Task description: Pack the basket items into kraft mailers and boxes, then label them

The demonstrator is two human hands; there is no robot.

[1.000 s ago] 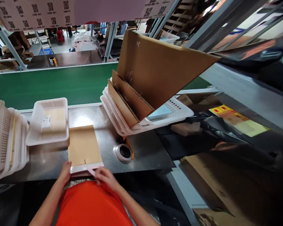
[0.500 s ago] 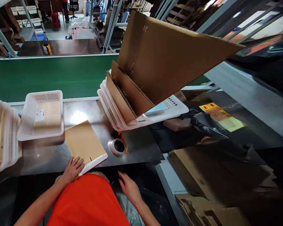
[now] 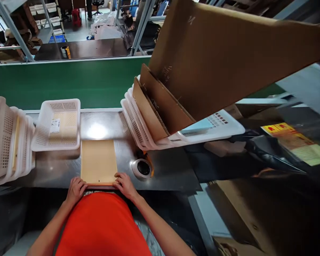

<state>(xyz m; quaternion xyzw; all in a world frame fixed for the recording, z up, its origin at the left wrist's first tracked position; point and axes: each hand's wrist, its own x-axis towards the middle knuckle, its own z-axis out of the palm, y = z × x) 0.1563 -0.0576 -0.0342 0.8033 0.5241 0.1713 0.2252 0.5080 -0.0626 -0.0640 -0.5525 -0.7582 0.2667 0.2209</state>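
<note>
A tan padded envelope (image 3: 99,161) lies flat and squared to the front edge of the metal table (image 3: 53,170). My left hand (image 3: 76,189) is at its near left corner, fingers closed on the edge. At the near right corner, my right hand (image 3: 124,185) has its fingers bent over the edge. The white bubble lining no longer shows; the near edge looks folded and orange-tinted. Right of the envelope sits a roll of tape (image 3: 142,168) with an orange part beside it.
A white basket (image 3: 57,124) with a labelled item stands behind left, near stacked baskets (image 3: 9,142). Cardboard sheets (image 3: 160,103) lean in white baskets at the right. A green belt (image 3: 69,83) runs behind the table.
The envelope has turned straight and its near edge is folded over. My right hand has come up from below the table onto the envelope's right corner. The view has shifted.
</note>
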